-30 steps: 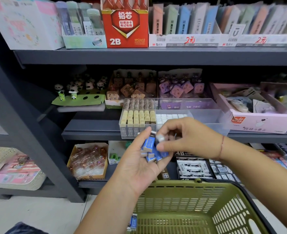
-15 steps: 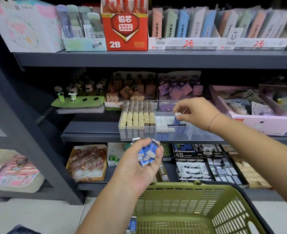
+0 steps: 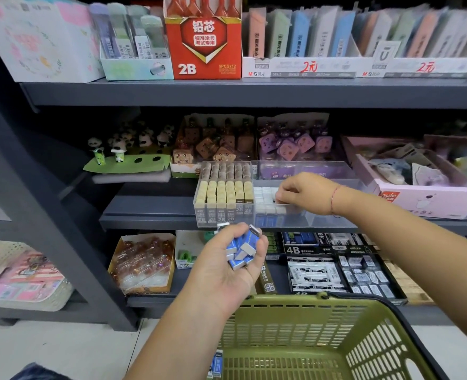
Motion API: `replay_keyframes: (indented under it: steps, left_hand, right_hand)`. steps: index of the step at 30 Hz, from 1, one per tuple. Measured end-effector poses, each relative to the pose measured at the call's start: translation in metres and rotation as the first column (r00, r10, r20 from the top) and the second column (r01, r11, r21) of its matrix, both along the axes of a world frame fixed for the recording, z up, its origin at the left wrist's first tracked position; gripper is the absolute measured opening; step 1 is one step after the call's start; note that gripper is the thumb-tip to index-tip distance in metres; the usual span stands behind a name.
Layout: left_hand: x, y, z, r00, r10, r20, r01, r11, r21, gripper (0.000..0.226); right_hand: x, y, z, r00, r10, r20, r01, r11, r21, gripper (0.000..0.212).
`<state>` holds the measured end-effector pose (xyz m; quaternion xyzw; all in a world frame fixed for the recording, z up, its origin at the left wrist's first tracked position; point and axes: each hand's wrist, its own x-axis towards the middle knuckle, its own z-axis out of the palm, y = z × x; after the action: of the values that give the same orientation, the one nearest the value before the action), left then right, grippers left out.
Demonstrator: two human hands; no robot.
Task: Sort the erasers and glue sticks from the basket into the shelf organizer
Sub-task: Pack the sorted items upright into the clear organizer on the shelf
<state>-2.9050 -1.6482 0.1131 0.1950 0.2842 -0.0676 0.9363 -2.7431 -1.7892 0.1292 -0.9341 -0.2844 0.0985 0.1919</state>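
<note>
My left hand point(image 3: 228, 266) is cupped palm up below the middle shelf and holds several blue-sleeved white erasers point(image 3: 242, 249). My right hand point(image 3: 305, 193) reaches into the clear shelf organizer point(image 3: 333, 215), fingertips down on an eraser at the right end of the rows of white erasers point(image 3: 265, 197); whether it still pinches that eraser I cannot tell. The organizer's left compartment is packed with cream 2B erasers point(image 3: 224, 192). The green basket point(image 3: 322, 341) sits at the bottom, with a blue eraser point(image 3: 216, 364) by its left wall.
A red 2B lead box point(image 3: 203, 42) and pastel packs stand on the top shelf. Panda figures point(image 3: 117, 148), brown and purple novelty boxes and a pink tray point(image 3: 424, 198) line the middle shelf. Black 4B eraser boxes point(image 3: 336, 267) fill the lower shelf. A dark shelf post point(image 3: 34, 215) slants at the left.
My right hand took one eraser from the left palm, carried it up into the organizer and has lowered it onto the white rows. The left hand stayed put with its pile.
</note>
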Motion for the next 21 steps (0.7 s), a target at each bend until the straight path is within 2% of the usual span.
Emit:
replay_keyframes:
  steps: [3, 8, 10, 13, 15, 17, 18, 21]
  left_hand:
    - [0.000, 0.000, -0.001, 1.000, 0.005, -0.006, -0.005, 1.000, 0.004, 0.019]
    - [-0.002, 0.001, 0.000, 1.000, 0.009, -0.007, -0.009, 1.000, 0.003, 0.016]
    - [-0.002, 0.001, 0.000, 1.000, 0.004, -0.002, -0.004, 1.000, 0.001, 0.016]
    - [-0.002, 0.001, 0.000, 1.000, -0.010, 0.010, 0.010, 1.000, 0.007, 0.017]
    - [-0.002, 0.001, -0.001, 1.000, -0.022, 0.020, 0.022, 1.000, 0.012, 0.017]
    - [-0.001, 0.001, -0.001, 0.999, -0.036, 0.037, 0.035, 0.999, 0.017, 0.018]
    - [-0.001, 0.001, -0.001, 0.998, -0.044, 0.050, 0.043, 0.999, 0.017, 0.019]
    - [0.000, -0.001, -0.002, 0.995, -0.058, 0.085, 0.058, 0.998, -0.004, 0.023]
  right_hand:
    - [0.000, -0.001, 0.005, 0.996, -0.049, -0.081, 0.051, 0.998, 0.026, 0.039]
    - [-0.001, -0.005, 0.008, 0.994, -0.037, -0.106, 0.044, 0.997, 0.068, 0.032]
    - [-0.005, -0.008, 0.011, 0.998, -0.036, -0.058, 0.038, 0.999, 0.029, 0.031]
    - [-0.013, -0.011, 0.017, 0.991, -0.010, 0.134, 0.019, 0.998, -0.061, 0.032]
    - [-0.026, -0.009, 0.021, 0.985, 0.014, 0.170, -0.023, 0.998, 0.052, 0.026]
    - [-0.048, -0.003, 0.024, 0.994, 0.088, 0.070, -0.104, 0.960, 0.260, 0.015]
    - [-0.059, 0.002, 0.024, 0.991, 0.133, 0.022, -0.134, 0.945, 0.298, 0.015]
    - [-0.079, 0.010, 0.014, 0.986, 0.163, -0.021, -0.153, 0.958, 0.244, 0.024]
